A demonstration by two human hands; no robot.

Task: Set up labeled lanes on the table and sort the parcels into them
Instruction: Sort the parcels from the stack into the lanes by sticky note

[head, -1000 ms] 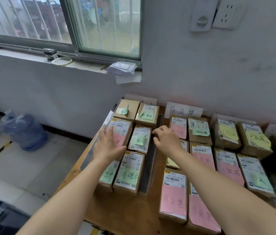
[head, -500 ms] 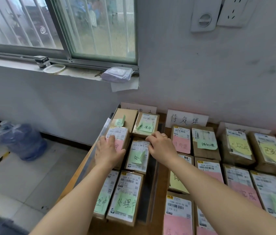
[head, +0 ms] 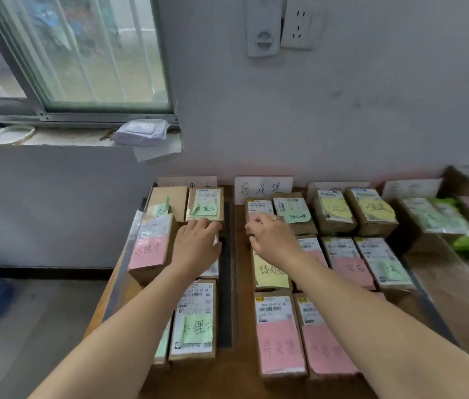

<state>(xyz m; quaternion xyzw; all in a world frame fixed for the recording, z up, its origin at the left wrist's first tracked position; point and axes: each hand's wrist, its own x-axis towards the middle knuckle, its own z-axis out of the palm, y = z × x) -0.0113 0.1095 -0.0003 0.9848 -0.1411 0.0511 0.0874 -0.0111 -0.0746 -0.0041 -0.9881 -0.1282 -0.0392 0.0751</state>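
The left grip [head: 197,246] is lying flat, fingers straight and a little spread, on a brown parcel [head: 212,267] just left of the black strip [head: 225,283]. The right grip [head: 273,240], just right of the strip, is bending its fingers over the front of the parcel with the pink note [head: 259,210], and I cannot tell if it is pinching it. Other parcels are lying in rows on the surface [head: 240,283] at both sides of the strip, carrying white labels and coloured notes.
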